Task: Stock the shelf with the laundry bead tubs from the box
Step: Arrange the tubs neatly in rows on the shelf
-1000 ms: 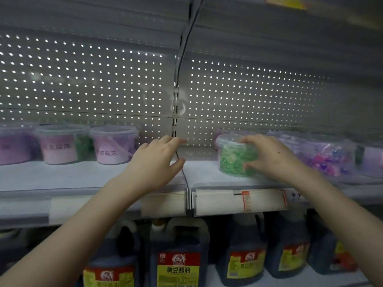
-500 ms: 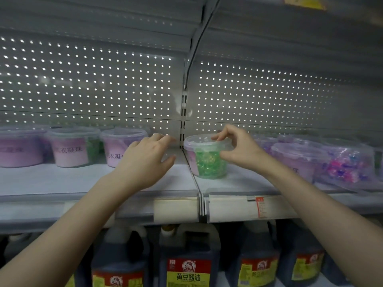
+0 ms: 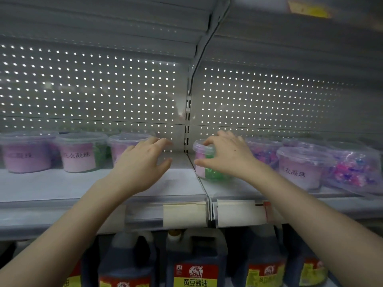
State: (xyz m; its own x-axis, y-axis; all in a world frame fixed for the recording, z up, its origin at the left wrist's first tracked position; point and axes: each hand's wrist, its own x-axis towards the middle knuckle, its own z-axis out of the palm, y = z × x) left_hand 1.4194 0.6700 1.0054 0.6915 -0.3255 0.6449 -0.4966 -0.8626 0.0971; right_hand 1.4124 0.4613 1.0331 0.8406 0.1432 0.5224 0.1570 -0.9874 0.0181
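A clear tub of green laundry beads (image 3: 207, 168) with a pink label stands on the white shelf (image 3: 62, 185), just right of the shelf joint. My right hand (image 3: 226, 156) grips it from the right side and top, fingers curled over the lid and thumb on its front. My left hand (image 3: 143, 164) hovers open over the bare shelf left of the joint, fingers spread, in front of a pink-labelled tub (image 3: 124, 148). More pink-labelled tubs (image 3: 78, 154) line the shelf's back left. Other tubs (image 3: 300, 168) stand at the right. The box is out of view.
A perforated metal back panel (image 3: 103, 90) rises behind the shelf, and an upper shelf overhangs. Bagged coloured beads (image 3: 354, 172) lie at the far right. Price-label strips (image 3: 184, 214) run along the shelf's front edge. Dark soy sauce jugs (image 3: 194, 264) fill the shelf below.
My right hand slid the green-bead tub leftward along the shelf to the joint and shifted its grip from the lid's rim to the tub's side. My left hand stayed hovering nearby.
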